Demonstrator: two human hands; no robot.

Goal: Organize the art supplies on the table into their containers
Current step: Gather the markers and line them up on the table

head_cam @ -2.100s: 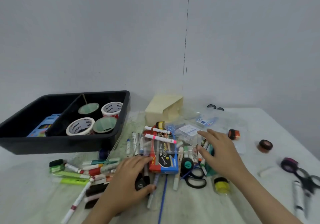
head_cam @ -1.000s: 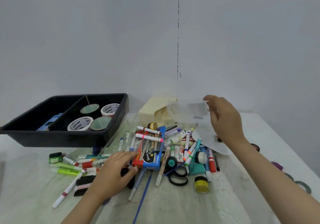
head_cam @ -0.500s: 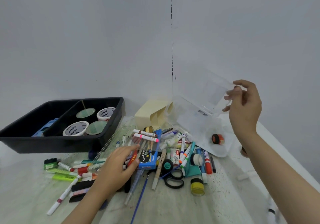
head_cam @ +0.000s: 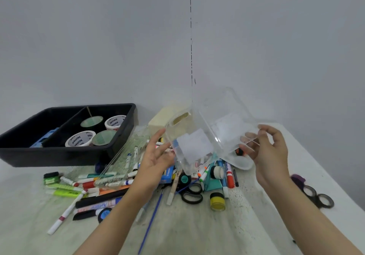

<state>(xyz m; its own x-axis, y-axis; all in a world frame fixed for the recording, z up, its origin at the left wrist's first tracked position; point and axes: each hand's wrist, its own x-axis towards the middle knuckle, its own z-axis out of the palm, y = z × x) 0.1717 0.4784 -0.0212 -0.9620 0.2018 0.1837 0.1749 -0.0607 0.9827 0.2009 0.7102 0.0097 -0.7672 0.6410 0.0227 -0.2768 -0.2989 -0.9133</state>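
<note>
I hold a clear plastic box (head_cam: 209,136) tilted in the air above the pile, with white labels on its walls. My right hand (head_cam: 266,150) grips its right rim. My left hand (head_cam: 158,156) is spread against its left side, fingers apart. Under it lies a heap of markers (head_cam: 110,183), a blue crayon box (head_cam: 167,175), black scissors (head_cam: 192,194), a yellow paint jar (head_cam: 217,201) and a blue paintbrush (head_cam: 152,219). At the back left stands a black tray (head_cam: 65,156) holding tape rolls (head_cam: 80,141).
A clear lid (head_cam: 118,166) leans over the markers by the tray. A cream box (head_cam: 164,120) stands behind the pile. A white lid (head_cam: 240,162) with an orange tape roll (head_cam: 239,152) lies right of the pile. Dark tape rolls (head_cam: 320,195) lie near the right table edge.
My right hand lifted the clear box off the table and swung it left over the pile. My left hand left the markers and rose to the box's left side.
</note>
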